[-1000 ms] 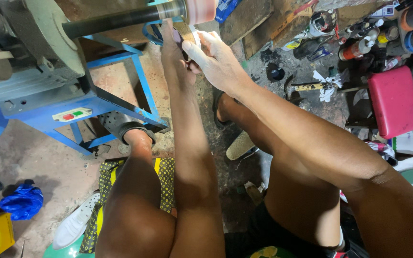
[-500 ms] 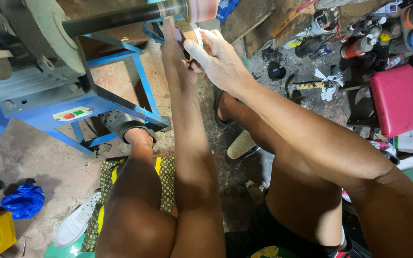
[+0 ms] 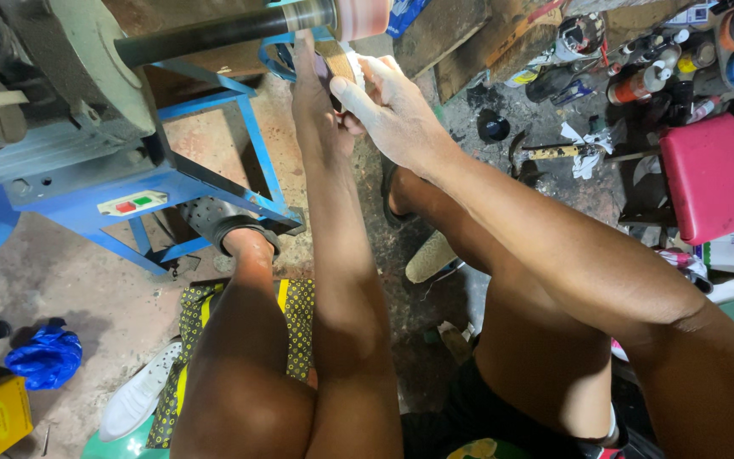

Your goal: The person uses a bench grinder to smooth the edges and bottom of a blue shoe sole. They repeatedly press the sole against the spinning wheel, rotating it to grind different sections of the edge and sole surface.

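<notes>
Workpiece: a small dark piece [image 3: 330, 78] at the top centre of the head view, pinched between both hands just under the pink drum; its kind cannot be made out.
Left hand: the left hand [image 3: 314, 89] reaches up the middle of the frame, fingers closed on the dark piece, fingertips touching the drum's underside.
Right hand: the right hand [image 3: 388, 110] comes in from the right, fingers curled around the same piece, with a white scrap [image 3: 357, 66] against its fingers.
Pink drum: the pink drum [image 3: 364, 14] sits at the end of a dark shaft [image 3: 214, 36] along the top edge.
Machine: a blue-framed machine [image 3: 87, 178] fills the upper left, with a red and green switch.
Floor: a blue cloth [image 3: 42, 357] at lower left; a pink stool [image 3: 705, 178] and spray cans [image 3: 639, 81] at upper right.
</notes>
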